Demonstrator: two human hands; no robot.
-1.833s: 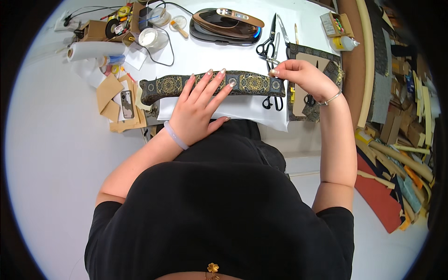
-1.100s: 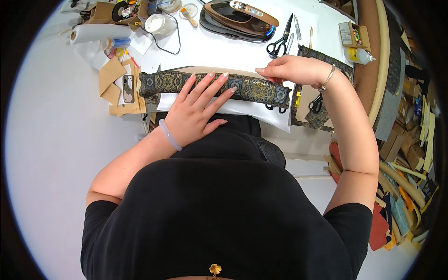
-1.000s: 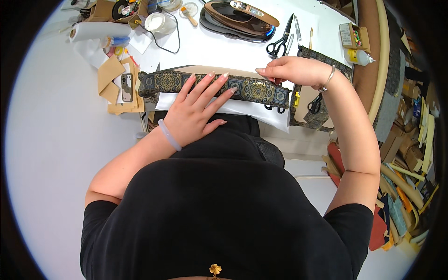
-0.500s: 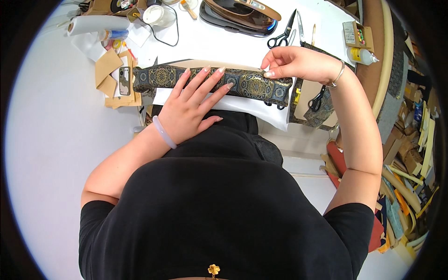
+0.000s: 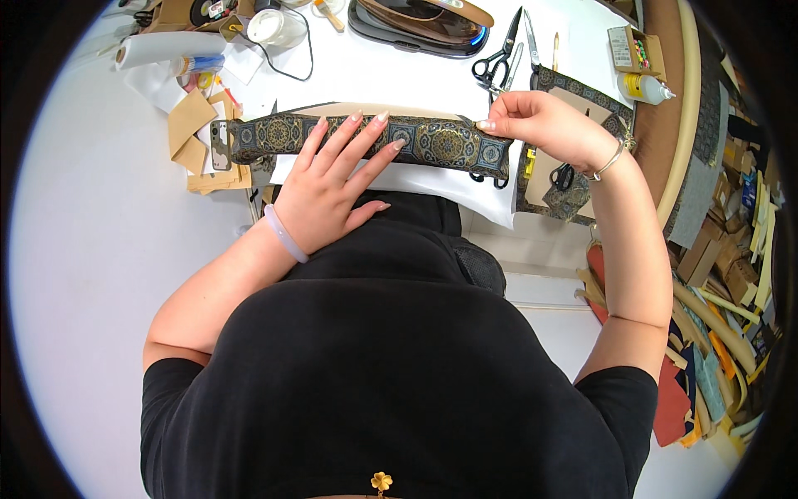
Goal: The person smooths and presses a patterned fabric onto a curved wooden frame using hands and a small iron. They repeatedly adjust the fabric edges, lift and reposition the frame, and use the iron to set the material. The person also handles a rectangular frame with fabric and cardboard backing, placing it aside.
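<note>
A long strip of dark brocade fabric (image 5: 445, 145), patterned with gold and blue-grey medallions, lies crosswise at the near edge of the white table. My left hand (image 5: 332, 179) rests flat on its left-middle part, fingers spread over the pattern. Near the strip's right end, my right hand (image 5: 528, 123) pinches its far edge between thumb and forefinger; the other fingers are curled. White paper (image 5: 478, 198) sticks out under the strip on the near side. Beyond the far edge shows a beige board (image 5: 378, 109). Black scissor handles (image 5: 500, 182) peek out below the strip's right end.
Large scissors (image 5: 497, 65) lie beyond my right hand, near a glue bottle (image 5: 642, 87) and a small box (image 5: 633, 50). A brown glossy case (image 5: 420, 25) stands at the back. To the left are a phone (image 5: 220, 156), brown envelopes (image 5: 188, 125) and a white jar (image 5: 277, 29).
My right hand has slid a little to the right along the far edge, nearer the strip's end. The strip has shifted slightly left, with my left hand still flat on it.
</note>
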